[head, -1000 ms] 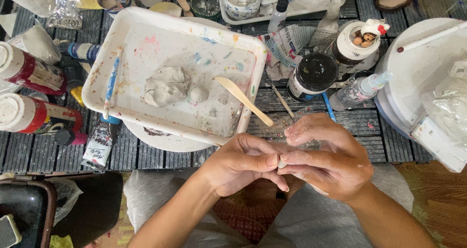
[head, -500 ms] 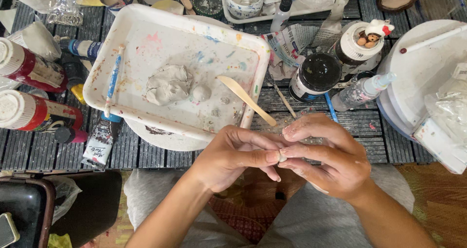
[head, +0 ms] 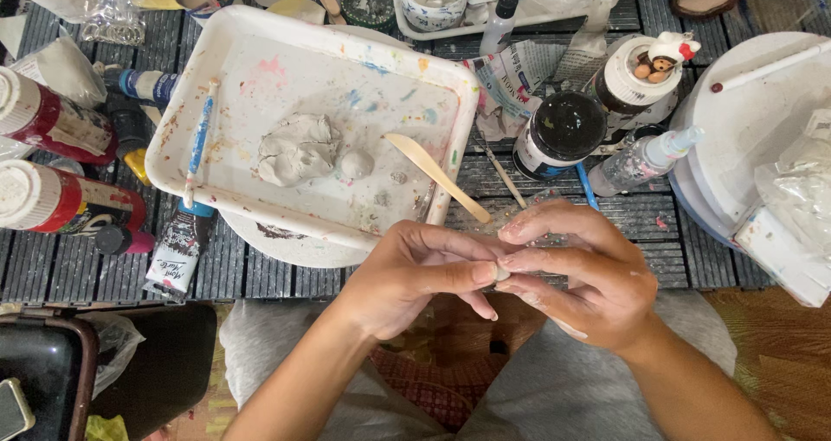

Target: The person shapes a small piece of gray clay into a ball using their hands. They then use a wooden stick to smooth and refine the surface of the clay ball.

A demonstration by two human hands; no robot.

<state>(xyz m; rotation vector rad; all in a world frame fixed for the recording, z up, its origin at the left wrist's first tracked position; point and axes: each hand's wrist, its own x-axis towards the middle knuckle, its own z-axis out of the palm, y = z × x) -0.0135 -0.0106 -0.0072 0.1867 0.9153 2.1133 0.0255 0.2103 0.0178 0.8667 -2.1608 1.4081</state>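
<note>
Clay bit [head: 501, 273]: one, pinched between both hands' fingertips; two lumps in tray [head: 260, 69]

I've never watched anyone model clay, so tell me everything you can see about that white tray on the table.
The white tray is a shallow rectangular plastic dish with rounded corners, smeared with pink, blue and orange paint. It lies flat on the dark slatted table, partly over a round white plate. Inside lie a flattened grey clay lump and a small clay ball. A blue-handled tool rests along its left rim; a wooden stick leans over its right edge.
</note>
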